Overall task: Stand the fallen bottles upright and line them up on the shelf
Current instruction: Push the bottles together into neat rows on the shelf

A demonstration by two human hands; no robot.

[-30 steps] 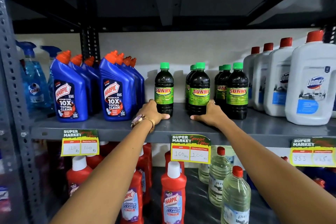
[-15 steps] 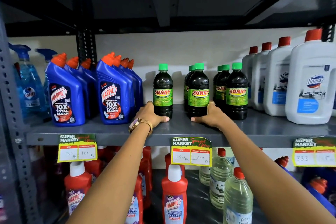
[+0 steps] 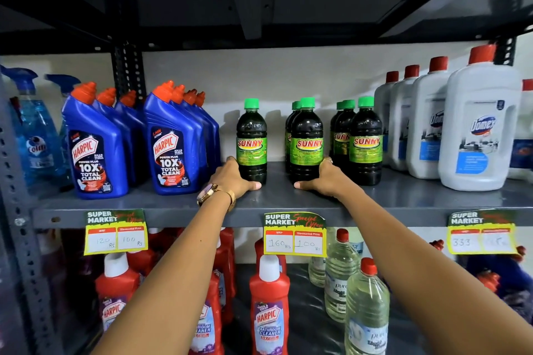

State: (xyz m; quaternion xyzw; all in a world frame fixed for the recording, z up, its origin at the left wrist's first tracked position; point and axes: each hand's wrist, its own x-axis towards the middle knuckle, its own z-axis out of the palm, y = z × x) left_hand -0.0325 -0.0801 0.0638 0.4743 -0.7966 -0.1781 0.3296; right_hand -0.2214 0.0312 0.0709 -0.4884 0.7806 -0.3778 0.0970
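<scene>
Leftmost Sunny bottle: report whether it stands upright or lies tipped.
Upright: the leftmost Sunny bottle stands on its base, green cap on top, left hand around its foot.

Middle shelf (image 3: 274,202), left to right: spray bottles (image 3: 34,138); two front-to-back rows of Harpic bottles (image 3: 170,147); one Sunny bottle (image 3: 251,140) standing alone; a Sunny pair (image 3: 305,138), one behind the other; a Sunny trio (image 3: 364,138); Domex jugs (image 3: 478,130) in a receding row. Lower shelf: cleaner bottles (image 3: 269,308) left, clear bottles (image 3: 366,311) right.

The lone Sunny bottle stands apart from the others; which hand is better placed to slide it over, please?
Left: the left hand already wraps that bottle's base, while the right hand is busy on the middle bottle.
</scene>
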